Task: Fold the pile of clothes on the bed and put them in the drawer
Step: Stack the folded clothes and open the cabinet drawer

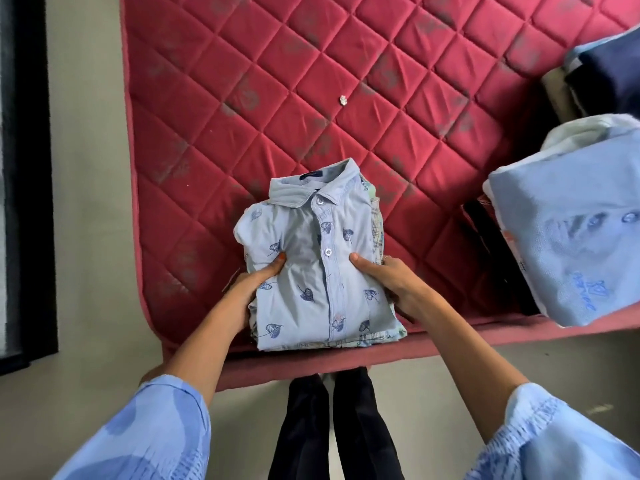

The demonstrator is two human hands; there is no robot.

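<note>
A folded light-blue shirt with a dark leaf print tops a small stack of folded clothes at the near edge of the red quilted mattress. My left hand grips the stack's left side, thumb on top of the shirt and fingers under the edge. My right hand grips the right side the same way, thumb on the shirt front. The lower garments show only as thin edges at the right and bottom.
A second stack of folded clothes topped by a pale blue garment sits at the right of the bed. Dark folded clothes lie at the far right. A small white scrap lies mid-mattress. A dark-framed panel stands left.
</note>
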